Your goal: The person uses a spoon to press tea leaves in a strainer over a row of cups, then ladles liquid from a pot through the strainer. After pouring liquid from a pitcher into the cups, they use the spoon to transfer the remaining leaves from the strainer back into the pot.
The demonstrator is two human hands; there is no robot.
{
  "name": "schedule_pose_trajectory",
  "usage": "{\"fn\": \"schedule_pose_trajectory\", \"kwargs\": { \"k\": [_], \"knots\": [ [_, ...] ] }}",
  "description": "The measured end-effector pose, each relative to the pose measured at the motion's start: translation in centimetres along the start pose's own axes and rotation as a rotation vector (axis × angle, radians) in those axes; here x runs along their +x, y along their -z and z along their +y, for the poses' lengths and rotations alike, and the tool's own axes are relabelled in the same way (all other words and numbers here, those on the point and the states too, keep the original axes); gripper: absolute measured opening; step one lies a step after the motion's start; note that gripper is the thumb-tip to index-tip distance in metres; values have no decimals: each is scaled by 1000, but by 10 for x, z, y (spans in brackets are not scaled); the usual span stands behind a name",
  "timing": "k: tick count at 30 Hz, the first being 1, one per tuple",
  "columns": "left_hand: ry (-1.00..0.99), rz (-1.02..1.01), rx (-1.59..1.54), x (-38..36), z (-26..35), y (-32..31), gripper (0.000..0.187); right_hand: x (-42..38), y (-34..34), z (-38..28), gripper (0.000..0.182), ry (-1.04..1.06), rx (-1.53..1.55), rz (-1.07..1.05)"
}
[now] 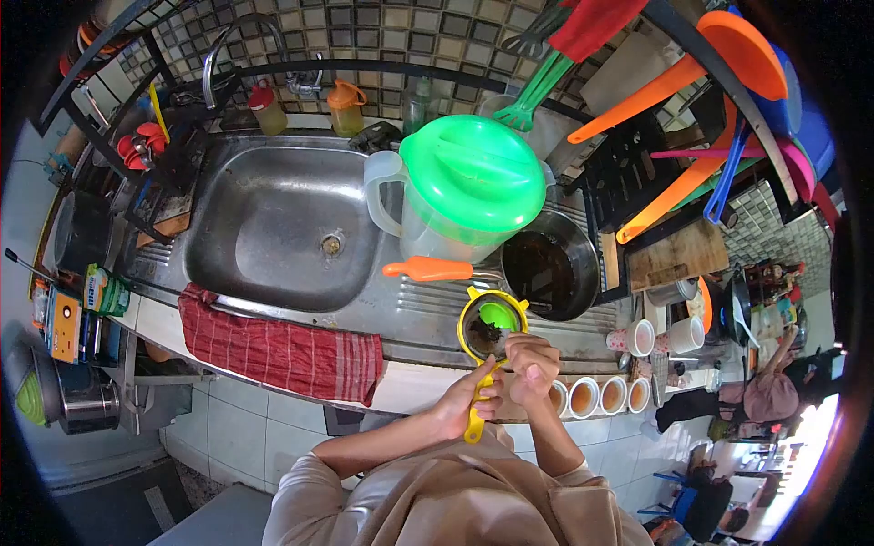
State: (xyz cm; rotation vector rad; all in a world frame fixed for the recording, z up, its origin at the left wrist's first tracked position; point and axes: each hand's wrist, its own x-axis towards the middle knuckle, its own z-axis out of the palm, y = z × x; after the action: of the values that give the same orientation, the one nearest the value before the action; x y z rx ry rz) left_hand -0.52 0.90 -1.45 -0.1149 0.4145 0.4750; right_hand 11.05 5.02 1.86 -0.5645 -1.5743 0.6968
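My left hand [469, 400] is wrapped around the handle of a yellow strainer [478, 420], held above the front edge of the counter. Dark wet bits that look like tea leaves [489, 333] lie in its mesh, beside a bright green rounded thing [498, 315] whose kind I cannot make out. Close by the strainer's rim, my right hand [531, 369] is closed; what its fingers hold is hidden. Just beyond stands a metal pot [587, 273] of dark liquid with an orange handle [428, 268]. Several cups of brown drink [584, 398] line the counter edge right of my right hand.
A clear pitcher with a green lid [473, 173] stands behind the strainer. The steel sink [273, 218] is to the left, with a red cloth [278, 346] over the counter edge. Utensils such as an orange ladle [742, 55] hang at upper right. Another person [765, 396] is farther right.
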Motion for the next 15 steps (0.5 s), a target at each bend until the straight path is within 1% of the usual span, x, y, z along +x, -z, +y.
{"fn": "schedule_pose_trajectory", "kwargs": {
  "k": [7, 9, 15],
  "knots": [
    [2, 16, 17, 1, -2, 2, 33, 8, 4, -5, 36, -66, 62, -108],
    [-9, 26, 34, 1, -2, 2, 33, 10, 4, -5, 32, -58, 54, -195],
    [-11, 27, 64, 1, -1, 3, 33, 9, 0, -4, 27, -107, -5, -230]
  ]
}}
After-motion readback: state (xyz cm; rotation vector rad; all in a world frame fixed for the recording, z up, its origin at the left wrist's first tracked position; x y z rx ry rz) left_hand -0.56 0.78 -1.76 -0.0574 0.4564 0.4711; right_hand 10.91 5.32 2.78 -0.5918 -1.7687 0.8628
